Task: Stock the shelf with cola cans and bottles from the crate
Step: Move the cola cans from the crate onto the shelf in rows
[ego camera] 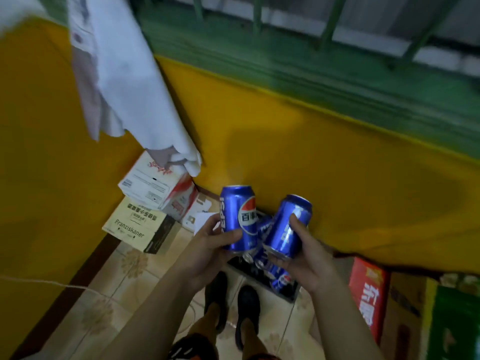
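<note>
Over the crate (287,297) — left hand (207,246), right hand (305,258) curl round cans (239,216) (tilted).

Left can (238,216) in left hand (207,246); right can (287,227) in right hand (305,261), side by side. Crate (292,296) on floor (124,289) below, spare cans (281,280) inside. Stacked cartons (145,203) left of crate; single carton (368,294) right.

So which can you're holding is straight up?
The left can, held by the left hand: it is upright, round logo showing. The right can, in the right hand, leans.
</note>
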Demonstrator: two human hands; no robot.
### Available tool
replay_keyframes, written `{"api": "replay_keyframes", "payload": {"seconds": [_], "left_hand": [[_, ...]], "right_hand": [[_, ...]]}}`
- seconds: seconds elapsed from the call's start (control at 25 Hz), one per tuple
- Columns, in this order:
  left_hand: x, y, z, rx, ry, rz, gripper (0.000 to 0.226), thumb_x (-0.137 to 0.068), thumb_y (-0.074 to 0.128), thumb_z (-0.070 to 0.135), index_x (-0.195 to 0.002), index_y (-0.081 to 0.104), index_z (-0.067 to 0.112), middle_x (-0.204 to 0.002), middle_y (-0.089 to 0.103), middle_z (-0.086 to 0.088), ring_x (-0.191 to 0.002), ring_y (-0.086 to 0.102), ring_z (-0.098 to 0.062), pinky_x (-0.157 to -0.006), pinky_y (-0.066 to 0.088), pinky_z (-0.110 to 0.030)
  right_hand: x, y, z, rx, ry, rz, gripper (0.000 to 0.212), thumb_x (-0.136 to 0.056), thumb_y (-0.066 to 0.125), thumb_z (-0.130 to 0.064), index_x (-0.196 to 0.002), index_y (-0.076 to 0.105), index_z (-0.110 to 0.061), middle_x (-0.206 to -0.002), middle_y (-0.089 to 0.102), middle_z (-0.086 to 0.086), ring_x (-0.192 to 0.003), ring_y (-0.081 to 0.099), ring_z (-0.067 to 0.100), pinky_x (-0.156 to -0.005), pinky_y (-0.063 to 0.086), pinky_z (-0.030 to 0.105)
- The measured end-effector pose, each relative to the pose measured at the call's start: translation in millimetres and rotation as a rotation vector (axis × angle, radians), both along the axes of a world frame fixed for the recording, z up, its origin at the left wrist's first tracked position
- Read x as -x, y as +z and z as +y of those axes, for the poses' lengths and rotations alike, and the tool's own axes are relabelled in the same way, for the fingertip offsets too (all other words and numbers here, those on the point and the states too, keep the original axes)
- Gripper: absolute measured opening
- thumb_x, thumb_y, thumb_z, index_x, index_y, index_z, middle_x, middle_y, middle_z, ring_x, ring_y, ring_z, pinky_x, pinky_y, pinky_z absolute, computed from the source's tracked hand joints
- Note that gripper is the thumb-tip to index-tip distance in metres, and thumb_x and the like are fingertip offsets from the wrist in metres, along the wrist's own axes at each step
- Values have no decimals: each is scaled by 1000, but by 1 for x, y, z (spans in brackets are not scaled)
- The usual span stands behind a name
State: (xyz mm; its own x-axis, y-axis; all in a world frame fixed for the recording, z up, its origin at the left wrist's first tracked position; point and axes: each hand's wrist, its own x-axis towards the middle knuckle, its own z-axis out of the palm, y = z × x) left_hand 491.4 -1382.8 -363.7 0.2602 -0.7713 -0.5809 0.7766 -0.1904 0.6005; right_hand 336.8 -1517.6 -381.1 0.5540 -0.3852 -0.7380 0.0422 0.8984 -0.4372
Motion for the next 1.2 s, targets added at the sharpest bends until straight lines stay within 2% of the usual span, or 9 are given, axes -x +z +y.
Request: {"api": "replay_keyframes", "payload": {"seconds": [0.12, 0.32, 0.44, 0.52, 0.6, 0.76, 0.92, 1.08, 1.2], "left_hand": [[5, 25, 27, 20, 80, -107, 73, -70, 73, -4, -136, 45, 9, -130, 60, -25, -116, 60, -43, -94, 53, -53], [0, 63, 98, 32, 288, -253, 67, -67, 74, -7, -128, 51, 8, -128, 61, -20, -111, 64, -37, -81, 58, -44], [3, 84, 160, 45, 404, -303, 70, -66, 77, -4, -129, 50, 8, -131, 60, -19, -117, 61, -40, -93, 53, -53], [9, 95, 213, 32, 488, -348, 75, -62, 82, 4, -130, 50, 9, -128, 63, -16, -115, 62, -38, -93, 52, -51], [22, 106, 273, 21, 574, -408, 76, -60, 84, 15, -130, 52, 11, -127, 65, -13, -114, 63, -35, -89, 53, -48], [68, 119, 416, -37, 792, -501, 63, -73, 76, 24, -132, 55, 15, -129, 65, -8, -117, 62, -31, -99, 47, -53], [131, 130, 546, -152, 1061, -570, 61, -72, 75, 29, -129, 57, 16, -123, 68, -9, -113, 65, -29, -92, 52, -46], [200, 143, 648, -249, 1338, -615, 48, -79, 75, 22, -124, 60, 15, -115, 72, -9, -105, 69, -26, -82, 57, -33], [254, 144, 704, -324, 1521, -624, 54, -78, 75, 31, -128, 58, 19, -119, 70, -8, -110, 67, -29, -94, 53, -46]], "right_hand": [[-10, 29, 11, 152, 128, -53, 53, -76, 71, -30, -127, 57, -27, -125, 67, 12, -109, 66, 31, -74, 58, 46], [-44, 78, 66, 460, 344, -171, 63, -70, 84, -17, -126, 57, -29, -120, 69, 12, -110, 66, 36, -93, 50, 60], [-66, 105, 122, 588, 491, -285, 71, -66, 84, -17, -130, 55, -26, -120, 69, 11, -110, 66, 33, -90, 53, 53], [-77, 118, 168, 642, 595, -337, 73, -62, 84, -18, -129, 56, -25, -119, 70, 9, -108, 68, 30, -86, 55, 46], [-85, 127, 220, 664, 696, -389, 72, -61, 84, -19, -128, 57, -24, -118, 70, 9, -107, 68, 29, -85, 54, 43], [-92, 143, 358, 671, 957, -478, 59, -69, 78, -19, -125, 60, -22, -117, 71, 7, -108, 67, 27, -90, 52, 45], [-80, 149, 509, 612, 1204, -587, 59, -69, 79, -21, -124, 59, -20, -115, 72, 6, -107, 68, 26, -91, 53, 45], [-46, 160, 634, 550, 1476, -684, 60, -67, 85, -23, -122, 60, -26, -113, 73, 4, -104, 70, 24, -88, 54, 43], [-21, 169, 709, 531, 1689, -770, 58, -68, 84, -23, -121, 60, -26, -111, 73, 3, -102, 70, 24, -86, 56, 42]]}}
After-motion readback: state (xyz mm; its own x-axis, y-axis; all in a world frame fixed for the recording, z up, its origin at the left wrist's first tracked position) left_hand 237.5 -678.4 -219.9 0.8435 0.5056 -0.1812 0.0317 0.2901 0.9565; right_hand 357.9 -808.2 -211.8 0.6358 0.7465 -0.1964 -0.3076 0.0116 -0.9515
